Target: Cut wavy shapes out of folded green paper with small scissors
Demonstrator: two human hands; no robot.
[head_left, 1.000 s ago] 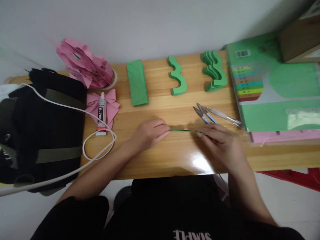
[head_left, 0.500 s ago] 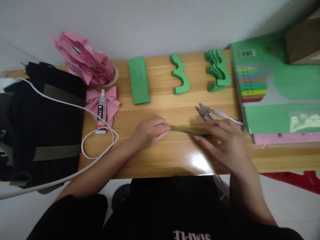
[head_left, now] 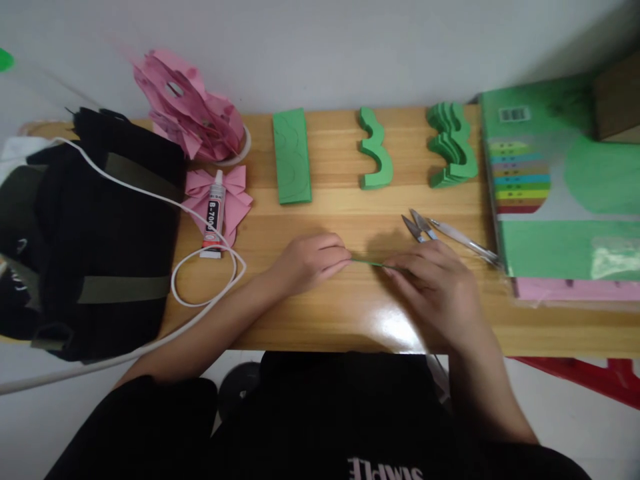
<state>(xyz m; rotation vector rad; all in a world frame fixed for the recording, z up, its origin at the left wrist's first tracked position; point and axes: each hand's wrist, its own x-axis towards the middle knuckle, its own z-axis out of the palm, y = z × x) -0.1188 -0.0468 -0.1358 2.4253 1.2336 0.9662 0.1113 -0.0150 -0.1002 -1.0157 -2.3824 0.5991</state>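
Observation:
Between my hands is a thin stack of green paper (head_left: 367,262), seen edge-on just above the table. My left hand (head_left: 317,262) pinches its left end between thumb and fingers. At the right end, my right hand (head_left: 434,283) has its thumb below and its fingers above, closed on the paper; the rest of the stack is hidden there. Scissors (head_left: 419,225) lie just beyond my right hand, beside a slim white pen-like tool (head_left: 463,241). Farther back are a green paper piece with drawn curves (head_left: 293,157), a wavy green cut-out (head_left: 377,150) and a stack of similar cut-outs (head_left: 453,147).
On the left sit a black bag (head_left: 110,247), a white cable (head_left: 175,280), a glue tube (head_left: 215,210) on a pink paper bow (head_left: 240,193), and crumpled pink paper (head_left: 195,110). A green paper pack (head_left: 545,240) lies right, with a brown box (head_left: 620,107) on it.
My right hand has come closer to my left, and the stack's loose edges now look pressed together. The whole view has shifted slightly, moving the table's items rightward.

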